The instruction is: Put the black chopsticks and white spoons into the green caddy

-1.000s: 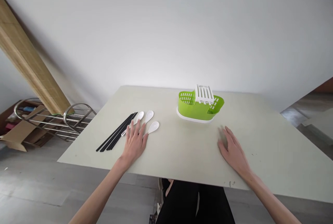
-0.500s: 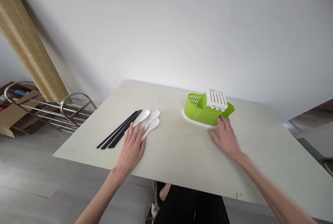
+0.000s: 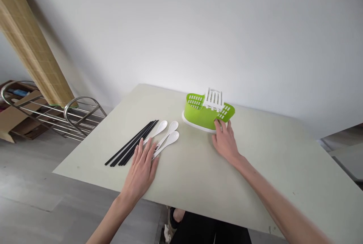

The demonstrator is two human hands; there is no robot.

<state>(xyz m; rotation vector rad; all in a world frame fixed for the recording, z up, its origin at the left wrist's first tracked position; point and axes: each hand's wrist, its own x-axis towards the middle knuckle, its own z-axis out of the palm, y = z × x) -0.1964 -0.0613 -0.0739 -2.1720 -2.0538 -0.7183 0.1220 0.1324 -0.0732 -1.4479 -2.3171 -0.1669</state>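
Right hand [image 3: 226, 142] grips the green basket [image 3: 199, 117] at its right end, the basket just beyond it! Left hand [image 3: 140, 173] lies flat, holding nothing, white spoons [image 3: 172, 137] right by it.

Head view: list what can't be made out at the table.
In the head view:
Leftmost white spoon: handle end hidden by left hand.
Middle white spoon: handle marking too small to read.
Green utensil caddy: inside bottom hidden by front wall.
Table: near right corner cut off by picture's edge.

Black trousers [image 3: 195, 230]; bare forearms [image 3: 269, 189]; dark footwear [image 3: 172, 217], partly hidden
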